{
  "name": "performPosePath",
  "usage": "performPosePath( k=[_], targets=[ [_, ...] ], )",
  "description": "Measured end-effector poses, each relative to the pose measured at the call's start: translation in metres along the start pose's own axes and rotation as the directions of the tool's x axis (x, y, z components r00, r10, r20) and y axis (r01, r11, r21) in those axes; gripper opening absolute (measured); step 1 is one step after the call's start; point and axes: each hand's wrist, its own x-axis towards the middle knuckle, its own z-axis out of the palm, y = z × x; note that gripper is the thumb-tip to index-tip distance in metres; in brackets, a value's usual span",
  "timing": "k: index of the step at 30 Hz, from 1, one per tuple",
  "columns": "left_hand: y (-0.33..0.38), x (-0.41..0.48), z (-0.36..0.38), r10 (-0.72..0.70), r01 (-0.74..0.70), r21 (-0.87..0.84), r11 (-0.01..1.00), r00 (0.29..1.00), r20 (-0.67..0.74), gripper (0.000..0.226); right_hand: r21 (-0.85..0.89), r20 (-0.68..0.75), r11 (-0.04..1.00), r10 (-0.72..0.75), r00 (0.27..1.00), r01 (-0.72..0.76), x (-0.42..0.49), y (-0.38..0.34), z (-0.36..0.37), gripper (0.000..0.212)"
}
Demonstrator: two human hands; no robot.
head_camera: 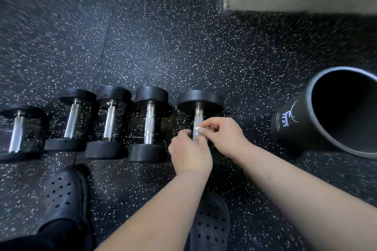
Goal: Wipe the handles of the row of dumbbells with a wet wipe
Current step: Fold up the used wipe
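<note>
**Wet wipe held over the rightmost dumbbell handle**

Five dumbbells are laid side by side in a row on the speckled floor [183, 47], each with its long axis running from the near side to the far side. The wet wipe [197, 131], a small whitish piece, is pinched between the left grip [190, 154] and the right grip [222, 136]. Both are clenched on it with fingertips, the right from the right side and the left from the near-left. The wipe is held over the near half of the handle [198, 115] of the rightmost dumbbell [201, 100]. Whether it already touches the metal cannot be told. That dumbbell's far head is seen; its near head is hidden under the grips.

The handle lies straight below and just beyond the fingertips, so the coming stroke is judged to run along the near-to-far axis, with the wipe folded round the bar. The right grip is reached a little further along the bar; the left is set nearer the covered near end. The other four dumbbells [151, 122] are lined up towards the floor's left edge, with bare handles. From this the task is judged to be at its start, or at the row's last piece.

A black bin [334, 112] is tipped on its side towards the floor's right edge, and two black clogs [63, 195] are planted at the near edge.
</note>
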Motion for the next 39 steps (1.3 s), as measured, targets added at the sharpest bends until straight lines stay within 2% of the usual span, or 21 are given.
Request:
performPosePath(
  k=[7,11,16,20,25,30,35,39],
  targets=[
    [0.072,-0.047,-0.052,0.246,-0.251,0.078,0.965,0.967,0.074,0.041,0.089,-0.088,0.995,-0.026,0.996,0.034,-0.046,-0.071,-0.076,0.001],
    [0.122,-0.087,-0.084,0.398,-0.406,0.042,0.913,0.909,0.128,0.038,0.032,-0.203,0.994,-0.094,0.975,0.103,-0.083,-0.113,-0.130,0.003],
    [0.168,-0.151,-0.115,0.526,-0.524,-0.052,0.850,0.845,0.093,0.024,0.052,-0.354,0.986,-0.128,0.927,0.155,-0.145,-0.153,-0.181,0.005],
    [0.191,-0.198,-0.133,0.589,-0.586,-0.069,0.808,0.807,0.037,0.023,0.048,-0.427,0.985,-0.131,0.895,0.167,-0.197,-0.175,-0.204,0.007],
    [0.202,-0.237,-0.141,0.663,-0.660,-0.073,0.748,0.748,0.033,0.029,0.042,-0.528,0.990,-0.095,0.844,0.137,-0.252,-0.183,-0.217,0.009],
    [0.211,-0.258,-0.137,0.745,-0.743,-0.058,0.666,0.661,0.087,0.025,0.111,-0.609,0.992,0.016,0.793,0.065,-0.294,-0.169,-0.238,0.007],
    [0.232,-0.257,-0.114,0.789,-0.795,-0.016,0.607,0.600,0.131,0.018,0.155,-0.683,0.988,0.102,0.724,0.007,-0.293,-0.146,-0.262,0.012],
    [0.253,-0.241,-0.083,0.793,-0.804,0.022,0.594,0.589,0.156,0.015,0.229,-0.697,0.973,0.193,0.690,-0.041,-0.266,-0.118,-0.279,0.019]
  ],
)
